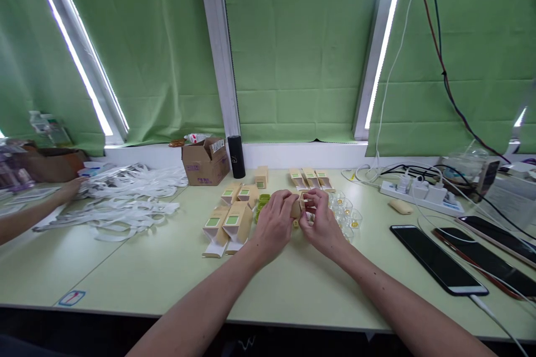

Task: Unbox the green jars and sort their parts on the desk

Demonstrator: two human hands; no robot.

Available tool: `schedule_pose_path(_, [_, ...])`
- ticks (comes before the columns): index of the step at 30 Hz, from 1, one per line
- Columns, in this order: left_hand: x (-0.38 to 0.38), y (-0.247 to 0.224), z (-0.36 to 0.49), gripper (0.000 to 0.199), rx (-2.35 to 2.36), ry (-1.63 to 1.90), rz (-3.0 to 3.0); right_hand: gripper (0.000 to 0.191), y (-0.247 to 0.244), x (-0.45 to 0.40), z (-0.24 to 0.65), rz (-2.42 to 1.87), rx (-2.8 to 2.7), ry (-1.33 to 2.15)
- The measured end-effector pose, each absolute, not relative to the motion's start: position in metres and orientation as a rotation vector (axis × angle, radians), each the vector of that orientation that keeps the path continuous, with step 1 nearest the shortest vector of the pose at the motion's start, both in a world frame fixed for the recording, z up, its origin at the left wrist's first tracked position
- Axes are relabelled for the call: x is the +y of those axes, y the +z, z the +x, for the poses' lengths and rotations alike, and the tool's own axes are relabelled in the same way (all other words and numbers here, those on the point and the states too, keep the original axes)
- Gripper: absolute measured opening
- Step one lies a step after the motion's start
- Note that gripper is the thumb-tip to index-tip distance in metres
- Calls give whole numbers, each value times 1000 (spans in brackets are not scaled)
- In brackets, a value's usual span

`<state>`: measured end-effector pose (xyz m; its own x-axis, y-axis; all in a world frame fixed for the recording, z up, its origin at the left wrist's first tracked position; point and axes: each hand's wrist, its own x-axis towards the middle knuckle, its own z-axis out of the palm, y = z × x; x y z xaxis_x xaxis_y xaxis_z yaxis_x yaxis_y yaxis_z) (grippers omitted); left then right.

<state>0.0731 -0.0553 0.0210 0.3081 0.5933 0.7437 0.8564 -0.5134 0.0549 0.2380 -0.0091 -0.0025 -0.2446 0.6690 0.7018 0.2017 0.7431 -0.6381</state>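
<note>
Between my two hands, above the middle of the table, is a small tan cardboard box (297, 209). My left hand (274, 220) is closed on its left side, its fingers covering much of it. With thumb and fingertips, my right hand (321, 222) pinches the box's right edge. Several open tan boxes (238, 222) with green label squares lie left of my hands, some with white-lined flaps out. Green plastic pieces (262, 200) show just behind my left hand. Right of my right hand stand several clear cups (347, 213) with yellowish bits in them.
More tan boxes (310, 179) lie farther back, near a brown carton (205, 161) and a black cylinder (237, 157). White straps (129, 200) pile up at left, beside another person's arm (39, 209). Phones (438, 259) and a power strip (422, 198) with cables occupy the right.
</note>
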Motion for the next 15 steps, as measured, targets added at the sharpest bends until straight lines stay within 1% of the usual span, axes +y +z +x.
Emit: schedule_pose_path(15, [-54,21,74,64,-1277,-1051,-2204,55,-4,-9,238,-681,-1787,439])
